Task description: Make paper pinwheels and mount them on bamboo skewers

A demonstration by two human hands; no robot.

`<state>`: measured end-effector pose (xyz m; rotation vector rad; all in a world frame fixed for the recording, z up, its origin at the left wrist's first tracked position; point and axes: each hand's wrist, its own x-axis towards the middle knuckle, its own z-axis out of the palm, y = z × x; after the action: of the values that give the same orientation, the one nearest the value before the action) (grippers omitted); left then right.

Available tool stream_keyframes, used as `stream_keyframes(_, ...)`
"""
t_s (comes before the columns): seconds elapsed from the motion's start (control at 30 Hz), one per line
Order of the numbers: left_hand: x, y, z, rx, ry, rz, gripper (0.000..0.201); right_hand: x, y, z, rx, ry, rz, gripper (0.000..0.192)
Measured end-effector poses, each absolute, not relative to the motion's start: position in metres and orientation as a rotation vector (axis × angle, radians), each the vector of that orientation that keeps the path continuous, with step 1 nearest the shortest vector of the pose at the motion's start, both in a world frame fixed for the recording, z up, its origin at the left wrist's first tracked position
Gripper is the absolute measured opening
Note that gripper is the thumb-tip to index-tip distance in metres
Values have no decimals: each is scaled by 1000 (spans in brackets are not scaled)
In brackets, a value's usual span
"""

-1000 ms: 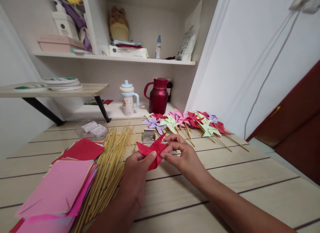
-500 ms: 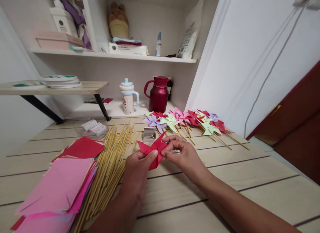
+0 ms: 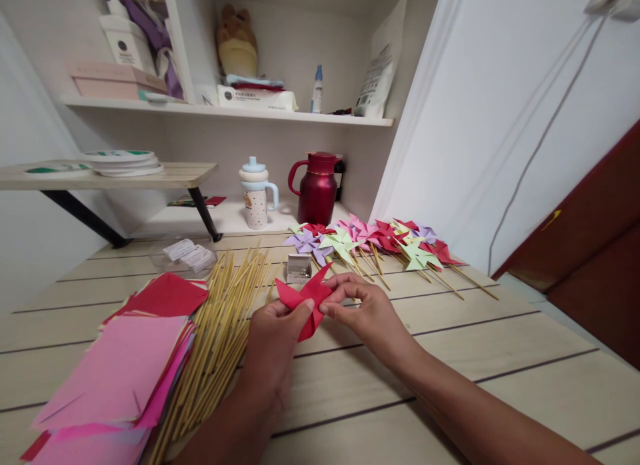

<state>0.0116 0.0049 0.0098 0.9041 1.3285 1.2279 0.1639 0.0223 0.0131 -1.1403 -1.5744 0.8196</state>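
A red paper pinwheel (image 3: 303, 296) with folded, pointed blades is held above the table between both hands. My left hand (image 3: 274, 335) is closed on its lower left side, the thumb pressed near the centre. From the right, my right hand (image 3: 367, 312) pinches the pinwheel's right edge between thumb and fingers. No stick shows on this pinwheel. Just behind it stands a small open box (image 3: 299, 268) with tiny metallic pieces inside. Left of my hands lie many thin wooden sticks (image 3: 220, 325) and a stack of coloured paper sheets (image 3: 115, 365), pink on top with red behind.
Finished pinwheels on sticks (image 3: 390, 242) lie at the back right. A clear container with white packets (image 3: 189, 255) sits back left. Behind stand a speckled cup (image 3: 257, 202) and a red thermos jug (image 3: 319, 192). A raised shelf (image 3: 185, 177) holds white tape rolls (image 3: 123, 163).
My right thumb and fingers have shifted very slightly left along the pinwheel's edge. Both hands still grip it in nearly the same place.
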Motion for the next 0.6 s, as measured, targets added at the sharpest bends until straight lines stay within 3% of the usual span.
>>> stream_keyframes(0.1, 10, 7, 8, 884, 1346, 1233, 27, 169, 28, 10, -1109, -1541, 791, 12)
stream_keyframes(0.2, 9, 8, 7, 872, 1330, 1242, 29, 176, 35, 9, -1096, -1389, 861, 25)
stream_keyframes(0.5, 7, 11, 13, 880, 1271, 1229, 32, 177, 34, 13, -947, -1186, 1461, 55)
stream_keyframes(0.6, 9, 10, 15, 919, 1278, 1244, 29, 176, 34, 13, -926, -1168, 1503, 49)
